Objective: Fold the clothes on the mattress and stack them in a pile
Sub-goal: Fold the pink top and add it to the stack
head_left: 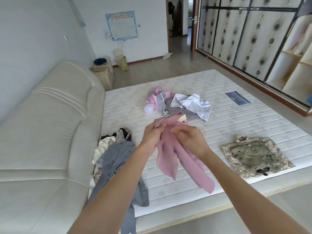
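A bare white mattress (194,98) fills the room's middle w/ a padded headboard (50,124) at its left, clothes scattered across it. Near the right edge lies a camo garment (256,154), already folded flat, likely the start of the pile. At the left edge, a loose heap: grey top (116,159) draped over the side, pale and dark items bunched behind it. Further up, centre, an unsorted clump of pink-grey clothing (157,98) and a white shirt (192,105), w/ what looks like a light bulb (149,109) just beside. In hand, above the mattress centre: a pink garment (170,154), held up and hanging in two long tails. Left hand (152,134) has its grip closed round the bunched top of the fabric; right hand (189,137) pinches the same cloth just beside it, fingers curled in. Fabric looks thin, light and limp, so it should drape and slide rather than hold shape; prob. best taken at a hem or at the shoulder seams and shaken out flat before folding. Cannot tell what sort of garment it is. Most of the task appears still ahead.
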